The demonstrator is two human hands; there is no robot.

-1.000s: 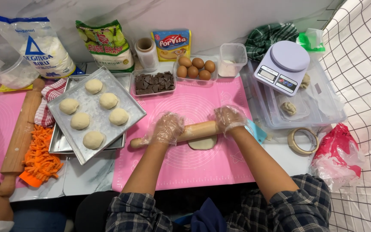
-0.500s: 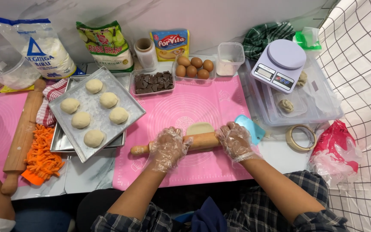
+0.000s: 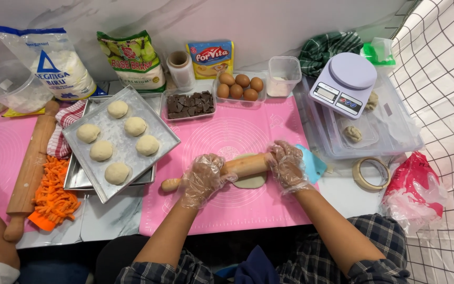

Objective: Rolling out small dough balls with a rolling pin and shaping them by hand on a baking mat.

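Head view: on a pink silicone baking mat (image 3: 227, 210), the left hand (image 3: 202, 178) and right hand (image 3: 286, 164), both in clear plastic gloves, press palms down, fingers curled, on a slim wooden rolling pin (image 3: 240, 167). The pin's long axis runs left to right, tilted, across a flattened pale dough disc (image 3: 250, 180) lying directly beneath it, closer to the right hand.

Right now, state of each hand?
Left hand: closed over the rolling pin, pressing it on the dough.
Right hand: closed over the same rolling pin's other end.
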